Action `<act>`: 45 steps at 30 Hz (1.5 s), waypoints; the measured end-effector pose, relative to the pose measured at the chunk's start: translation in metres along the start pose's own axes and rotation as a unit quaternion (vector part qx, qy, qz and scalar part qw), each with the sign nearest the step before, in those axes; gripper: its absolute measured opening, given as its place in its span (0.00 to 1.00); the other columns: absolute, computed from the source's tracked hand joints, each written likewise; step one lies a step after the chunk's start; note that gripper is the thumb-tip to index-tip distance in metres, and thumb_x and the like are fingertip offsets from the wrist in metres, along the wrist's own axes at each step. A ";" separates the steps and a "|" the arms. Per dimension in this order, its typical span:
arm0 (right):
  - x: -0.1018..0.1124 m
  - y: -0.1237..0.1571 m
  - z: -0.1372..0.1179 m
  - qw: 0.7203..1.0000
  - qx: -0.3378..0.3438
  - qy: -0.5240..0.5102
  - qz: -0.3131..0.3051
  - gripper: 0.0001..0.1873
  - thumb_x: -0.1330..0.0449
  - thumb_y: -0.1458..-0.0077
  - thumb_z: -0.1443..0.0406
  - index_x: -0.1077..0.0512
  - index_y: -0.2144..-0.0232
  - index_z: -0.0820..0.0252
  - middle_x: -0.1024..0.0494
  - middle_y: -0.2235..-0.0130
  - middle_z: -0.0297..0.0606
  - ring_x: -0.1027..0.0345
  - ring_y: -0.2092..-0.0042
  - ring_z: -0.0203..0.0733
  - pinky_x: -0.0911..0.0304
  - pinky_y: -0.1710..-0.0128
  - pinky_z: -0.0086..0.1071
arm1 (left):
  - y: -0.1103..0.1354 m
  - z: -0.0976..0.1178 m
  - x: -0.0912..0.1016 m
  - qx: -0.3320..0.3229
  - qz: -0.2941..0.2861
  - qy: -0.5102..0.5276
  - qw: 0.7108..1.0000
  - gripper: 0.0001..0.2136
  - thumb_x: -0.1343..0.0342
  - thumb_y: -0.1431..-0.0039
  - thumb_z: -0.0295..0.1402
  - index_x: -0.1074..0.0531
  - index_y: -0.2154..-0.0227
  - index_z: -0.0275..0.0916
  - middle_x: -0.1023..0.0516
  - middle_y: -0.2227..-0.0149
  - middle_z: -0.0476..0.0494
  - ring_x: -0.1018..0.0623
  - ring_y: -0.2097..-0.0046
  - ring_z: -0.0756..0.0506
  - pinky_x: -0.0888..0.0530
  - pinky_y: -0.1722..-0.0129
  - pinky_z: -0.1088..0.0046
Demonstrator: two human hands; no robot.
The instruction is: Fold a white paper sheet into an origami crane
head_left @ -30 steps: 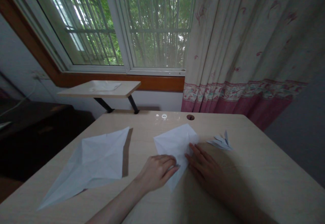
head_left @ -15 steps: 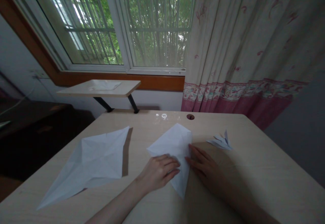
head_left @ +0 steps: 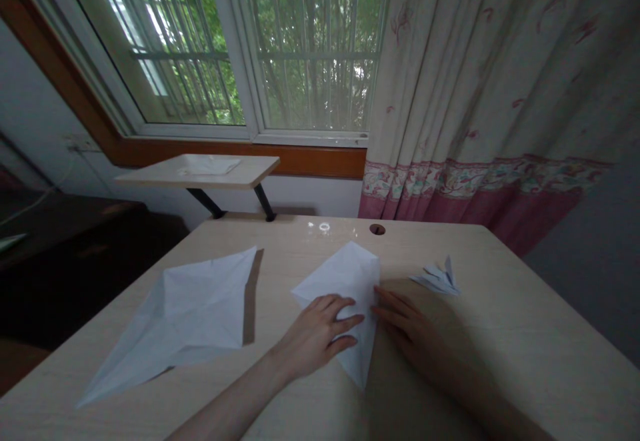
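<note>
A white sheet of paper (head_left: pixel 345 274), partly folded into a kite-like shape, lies on the desk in front of me. My left hand (head_left: pixel 325 328) rests on the paper's lower left part, fingers spread and palm down. At the paper's right edge, the outstretched fingertips of my right hand (head_left: pixel 400 321) touch the fold. To the left lies a larger creased white sheet (head_left: pixel 200 308), its right side raised a little off the desk. Right of my right hand sits a small folded paper figure (head_left: pixel 439 277) with pointed tips.
The light wooden desk (head_left: pixel 500 341) has a round cable hole (head_left: pixel 377 229) near its back edge. A raised shelf (head_left: pixel 255 174) on black legs stands at the back left, holding white paper (head_left: pixel 213 164). A curtain (head_left: pixel 440 94) hangs behind on the right.
My left hand's fingers have spread apart over the paper. My right hand stays at the paper's right edge. The view has shifted slightly.
</note>
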State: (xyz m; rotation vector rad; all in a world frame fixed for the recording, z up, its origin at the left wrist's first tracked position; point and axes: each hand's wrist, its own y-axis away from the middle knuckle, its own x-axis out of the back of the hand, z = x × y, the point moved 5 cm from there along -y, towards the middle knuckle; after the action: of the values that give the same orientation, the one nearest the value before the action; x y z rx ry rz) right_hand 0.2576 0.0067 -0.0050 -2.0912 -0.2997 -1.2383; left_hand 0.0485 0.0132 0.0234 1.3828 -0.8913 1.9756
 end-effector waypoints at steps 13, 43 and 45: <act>0.012 -0.001 -0.004 0.996 -0.033 0.047 0.063 0.18 0.51 0.38 0.74 0.25 0.55 0.56 0.19 0.56 0.42 0.24 0.54 0.45 0.28 0.52 0.41 | 0.002 -0.001 -0.005 -0.004 -0.016 -0.018 1.000 0.20 0.45 0.31 0.40 0.33 0.38 0.47 0.37 0.33 0.38 0.36 0.33 0.34 0.31 0.38 0.51; 0.009 -0.006 -0.016 0.975 -0.005 0.210 0.077 0.23 0.57 0.29 0.68 0.28 0.72 0.56 0.21 0.72 0.36 0.26 0.69 0.43 0.40 0.61 0.39 | 0.000 0.005 -0.007 0.002 -0.014 -0.023 1.000 0.20 0.41 0.34 0.40 0.30 0.41 0.46 0.32 0.36 0.43 0.34 0.34 0.33 0.27 0.41 0.53; 0.009 -0.007 -0.016 0.973 -0.007 0.216 0.076 0.23 0.57 0.29 0.69 0.28 0.72 0.56 0.21 0.73 0.36 0.26 0.70 0.43 0.39 0.61 0.39 | 0.000 0.005 -0.007 0.003 -0.009 -0.019 1.000 0.20 0.42 0.34 0.41 0.29 0.41 0.46 0.32 0.36 0.43 0.34 0.34 0.34 0.27 0.40 0.53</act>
State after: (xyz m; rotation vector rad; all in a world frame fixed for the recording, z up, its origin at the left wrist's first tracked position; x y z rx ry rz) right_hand 0.2477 -0.0003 0.0110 -1.7587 0.0651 -1.5578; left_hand 0.0531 0.0089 0.0182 1.4322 -0.8877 1.9454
